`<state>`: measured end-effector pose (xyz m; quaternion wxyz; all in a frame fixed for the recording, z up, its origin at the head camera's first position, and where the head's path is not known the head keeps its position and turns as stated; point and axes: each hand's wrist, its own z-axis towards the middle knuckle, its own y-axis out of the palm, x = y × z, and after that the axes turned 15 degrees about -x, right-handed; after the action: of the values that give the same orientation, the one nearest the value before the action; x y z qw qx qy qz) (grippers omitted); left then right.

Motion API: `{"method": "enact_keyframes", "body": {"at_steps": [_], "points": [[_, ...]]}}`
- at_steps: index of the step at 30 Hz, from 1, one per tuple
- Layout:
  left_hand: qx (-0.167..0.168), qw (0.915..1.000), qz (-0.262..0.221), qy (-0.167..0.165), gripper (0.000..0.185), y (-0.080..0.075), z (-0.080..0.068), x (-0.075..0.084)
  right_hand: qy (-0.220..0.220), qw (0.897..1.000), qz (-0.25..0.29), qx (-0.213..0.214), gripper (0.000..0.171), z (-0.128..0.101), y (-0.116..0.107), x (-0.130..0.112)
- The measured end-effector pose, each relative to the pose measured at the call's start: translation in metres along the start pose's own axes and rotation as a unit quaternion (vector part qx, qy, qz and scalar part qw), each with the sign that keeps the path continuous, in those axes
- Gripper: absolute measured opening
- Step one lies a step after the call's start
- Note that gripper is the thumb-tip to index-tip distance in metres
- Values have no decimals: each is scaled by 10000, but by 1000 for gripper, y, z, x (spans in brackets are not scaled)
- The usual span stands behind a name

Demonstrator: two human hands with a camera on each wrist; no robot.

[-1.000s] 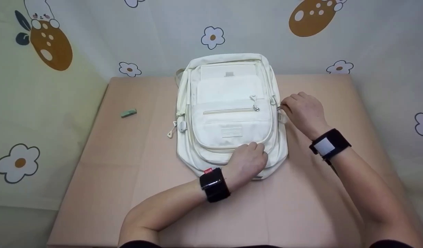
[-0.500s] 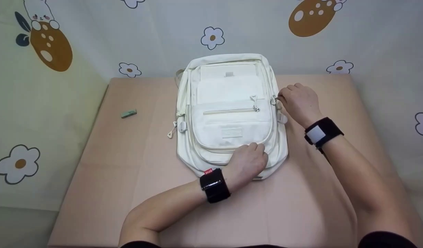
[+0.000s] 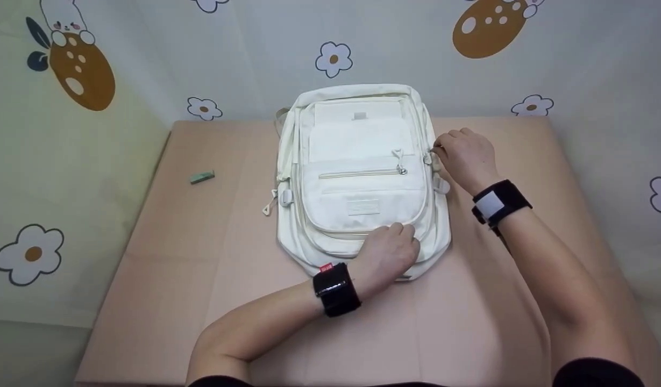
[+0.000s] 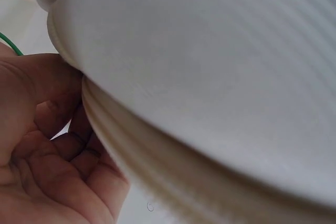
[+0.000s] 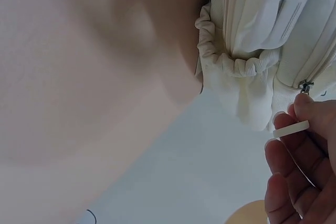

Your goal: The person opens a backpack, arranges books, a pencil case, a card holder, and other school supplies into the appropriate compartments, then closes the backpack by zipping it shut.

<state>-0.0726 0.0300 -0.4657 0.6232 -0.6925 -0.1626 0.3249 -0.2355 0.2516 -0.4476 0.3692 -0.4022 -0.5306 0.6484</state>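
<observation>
A cream backpack (image 3: 362, 185) lies front side up on the table. At its lower right edge my left hand (image 3: 386, 255) is bent over the front section. The left wrist view shows that hand's thumb and fingers pinching the bag's fabric edge (image 4: 65, 43) beside a zipper band (image 4: 142, 135). On the bag's right side, my right hand (image 3: 464, 158) holds a zipper. Seen from the right wrist, its thumb and forefinger pinch the cream zipper pull (image 5: 291, 129) just below the metal slider (image 5: 305, 84). Beside it are a white plastic buckle (image 5: 278, 17) and a gathered side pocket (image 5: 244, 66).
A small green block-like object (image 3: 202, 177) lies on the table's left part. Another zipper pull (image 3: 267, 207) hangs off the bag's left side. A patterned cloth (image 3: 265, 48) rises behind the pinkish table (image 3: 174, 301) and at both sides.
My right hand has moved up along the bag's right side, toward its top, with the zipper pull. The left hand keeps its place at the lower edge.
</observation>
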Motion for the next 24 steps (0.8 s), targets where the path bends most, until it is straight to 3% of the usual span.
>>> {"method": "enact_keyframes", "body": {"at_steps": [12,16,20,24], "points": [[-102,9998,-168,49,7,-3,-1,-1,272,9979,509,-291,16,-6,8,8],[-184,9996,-212,76,8,-4,-1,-2,435,9963,724,-170,19,-10,9,7],[-220,9993,-271,114,8,-9,-3,-4,241,9914,1280,107,24,-13,7,0],[66,9995,-294,133,6,-23,-3,-11,-98,9842,1768,20,29,-13,4,-8]]}}
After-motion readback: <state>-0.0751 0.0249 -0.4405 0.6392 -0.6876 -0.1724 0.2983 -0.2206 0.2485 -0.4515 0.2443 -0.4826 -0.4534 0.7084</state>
